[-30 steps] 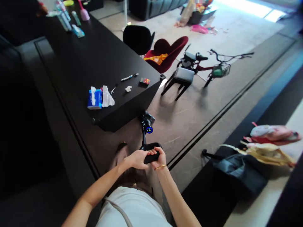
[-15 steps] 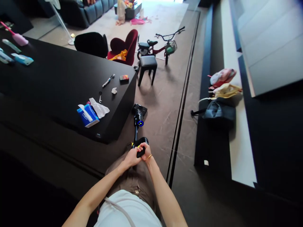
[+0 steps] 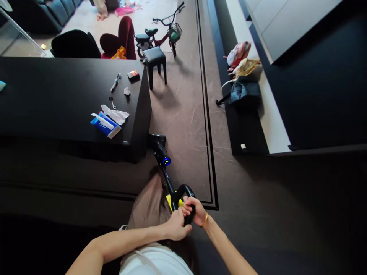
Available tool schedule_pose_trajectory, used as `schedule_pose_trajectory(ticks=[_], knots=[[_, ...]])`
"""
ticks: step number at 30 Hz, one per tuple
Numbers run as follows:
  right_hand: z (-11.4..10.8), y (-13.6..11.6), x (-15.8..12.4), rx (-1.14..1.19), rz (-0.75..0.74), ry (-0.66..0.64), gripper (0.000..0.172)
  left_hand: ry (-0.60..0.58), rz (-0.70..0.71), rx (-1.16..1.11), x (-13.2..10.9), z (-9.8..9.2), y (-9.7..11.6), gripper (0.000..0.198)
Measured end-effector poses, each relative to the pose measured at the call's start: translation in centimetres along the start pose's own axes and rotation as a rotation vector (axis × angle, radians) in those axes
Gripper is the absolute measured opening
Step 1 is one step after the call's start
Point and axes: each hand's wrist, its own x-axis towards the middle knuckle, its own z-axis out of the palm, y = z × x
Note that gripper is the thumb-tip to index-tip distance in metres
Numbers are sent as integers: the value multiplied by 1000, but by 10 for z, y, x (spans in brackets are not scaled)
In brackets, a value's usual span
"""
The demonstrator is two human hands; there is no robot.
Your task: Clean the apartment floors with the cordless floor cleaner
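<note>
A black upright floor cleaner (image 3: 160,151) with a lit round display stands on the brown tiled floor (image 3: 183,114), its head beside the corner of the black table (image 3: 57,95). Its looped handle, with yellow parts, rises toward me. Around the right side of that loop my right hand (image 3: 196,210) is closed, a gold bracelet on its wrist. My left hand (image 3: 176,225) is closed at the lower part of the same handle, just left of my right hand; its fingers are partly hidden.
On the table lie a blue tissue pack (image 3: 106,125), a toothbrush-like item (image 3: 116,83) and a small box (image 3: 133,75). Beyond its corner stand a black stool (image 3: 155,55) and a bicycle (image 3: 160,36). Bags (image 3: 245,91) rest on a low ledge at right.
The view has turned and shifted, so table, stool and bags appear farther left and mostly higher. The handle and both hands are lower and farther right, and the cleaner leans more diagonally.
</note>
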Motion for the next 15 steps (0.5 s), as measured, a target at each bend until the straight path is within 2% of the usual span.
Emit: schedule_pose_trajectory(ticks=[4, 8, 11, 15], knots=[[-22, 23, -35, -35, 68, 29, 24, -200, -28, -44, -13, 31, -1, 59], [-29, 33, -34, -36, 62, 88, 23, -228, -58, -75, -13, 37, -6, 61], [-17, 37, -10, -18, 19, 81, 23, -142, -47, -103, -15, 21, -20, 60], [18, 25, 45, -60, -43, 66, 25, 39, -49, -100, -6, -23, -42, 54]])
